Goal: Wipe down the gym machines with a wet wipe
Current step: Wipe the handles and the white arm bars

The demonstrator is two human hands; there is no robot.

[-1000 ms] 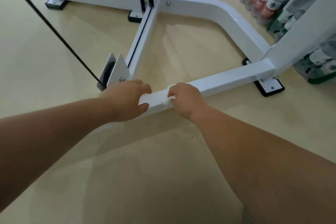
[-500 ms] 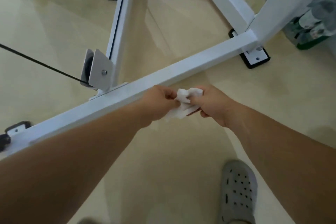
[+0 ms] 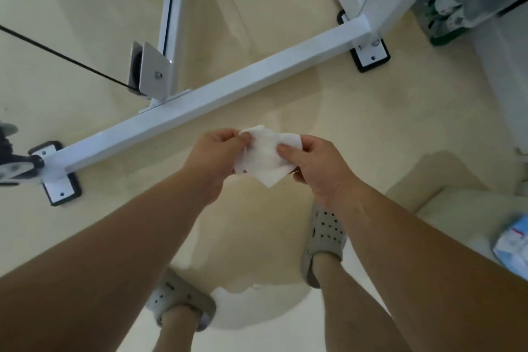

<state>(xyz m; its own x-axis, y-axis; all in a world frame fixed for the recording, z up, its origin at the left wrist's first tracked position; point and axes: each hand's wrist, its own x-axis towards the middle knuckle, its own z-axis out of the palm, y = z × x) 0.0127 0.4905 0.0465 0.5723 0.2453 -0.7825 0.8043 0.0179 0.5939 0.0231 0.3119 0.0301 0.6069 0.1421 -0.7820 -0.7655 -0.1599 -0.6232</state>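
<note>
I see my left hand [image 3: 215, 151] and right hand [image 3: 310, 161] each pinching an edge of the wet wipe [image 3: 264, 158], spread between them in the air. It hangs above the floor, apart from the machine's white base bar [image 3: 217, 96] (grey clogs below).

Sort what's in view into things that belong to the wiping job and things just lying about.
Job: wet wipe, pinched between left hand and right hand; white machine frame; pulley; cable.

Lying about: grey clogs, worn; blue-and-white packet, right edge; blurred stock, top right.
</note>
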